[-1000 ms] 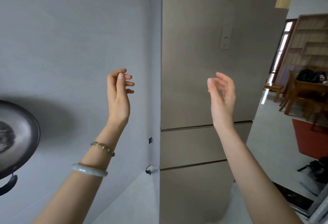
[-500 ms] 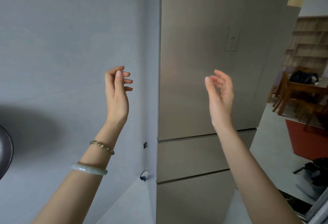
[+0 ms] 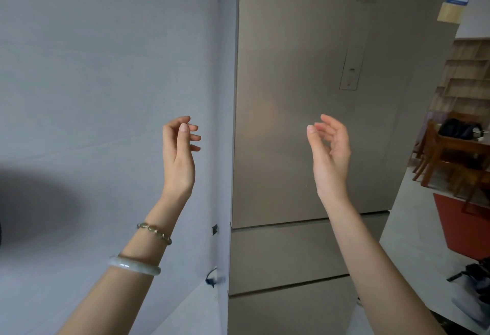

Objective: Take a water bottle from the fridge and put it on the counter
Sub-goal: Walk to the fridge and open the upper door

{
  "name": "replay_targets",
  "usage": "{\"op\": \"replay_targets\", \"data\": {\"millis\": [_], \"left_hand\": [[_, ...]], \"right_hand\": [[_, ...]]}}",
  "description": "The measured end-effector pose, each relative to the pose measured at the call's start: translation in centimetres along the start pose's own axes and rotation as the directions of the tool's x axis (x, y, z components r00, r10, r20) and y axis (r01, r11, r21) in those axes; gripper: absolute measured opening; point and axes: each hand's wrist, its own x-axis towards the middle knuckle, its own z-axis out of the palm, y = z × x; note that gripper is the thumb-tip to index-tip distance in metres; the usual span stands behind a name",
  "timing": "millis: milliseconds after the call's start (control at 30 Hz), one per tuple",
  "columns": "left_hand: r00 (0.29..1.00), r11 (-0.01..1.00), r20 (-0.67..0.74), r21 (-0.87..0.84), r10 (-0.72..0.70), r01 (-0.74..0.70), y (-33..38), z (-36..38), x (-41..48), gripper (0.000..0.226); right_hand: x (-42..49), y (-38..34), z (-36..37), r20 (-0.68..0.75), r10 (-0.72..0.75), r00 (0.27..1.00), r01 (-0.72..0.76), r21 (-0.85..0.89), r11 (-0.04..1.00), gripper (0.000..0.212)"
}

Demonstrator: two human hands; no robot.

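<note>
The view has drifted right, the dark pan gone from the left edge; left hand (image 3: 178,158) and right hand (image 3: 330,158) hover empty, fingers loosely curled, before the closed tall champagne-metal fridge (image 3: 331,96); bottle unseen, presumably inside; door-opening seems next.

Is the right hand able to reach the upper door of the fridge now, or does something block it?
Probably yes. The right hand is raised, open and empty, directly in front of the closed upper door of the fridge, and nothing is visible between them. How far it is from the door cannot be told.
</note>
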Motion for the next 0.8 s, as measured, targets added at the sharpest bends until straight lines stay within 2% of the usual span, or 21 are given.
{"op": "replay_targets", "data": {"millis": [200,400,533,800], "left_hand": [[1.000,0.997,0.024,0.080,-0.001,-0.001,-2.8,0.6,0.1,0.025],[0.997,0.988,0.021,0.137,-0.078,0.074,-5.9,1.7,0.5,0.032],[0.991,0.968,0.075,0.231,-0.114,0.093,-7.3,2.8,1.0,0.031],[0.973,0.905,0.181,0.421,-0.145,0.056,-9.8,5.0,2.3,0.051]], "right_hand": [[1.5,0.6,1.2,0.056,-0.060,0.997,0.061,-0.020,0.998,0.031],[2.5,0.6,1.6,0.120,-0.143,0.983,0.149,-0.046,0.988,0.035],[3.2,0.3,1.5,0.173,-0.132,0.976,0.147,-0.075,0.986,0.038],[3.5,0.2,1.3,0.229,-0.134,0.964,0.168,-0.137,0.976,0.052]]}}
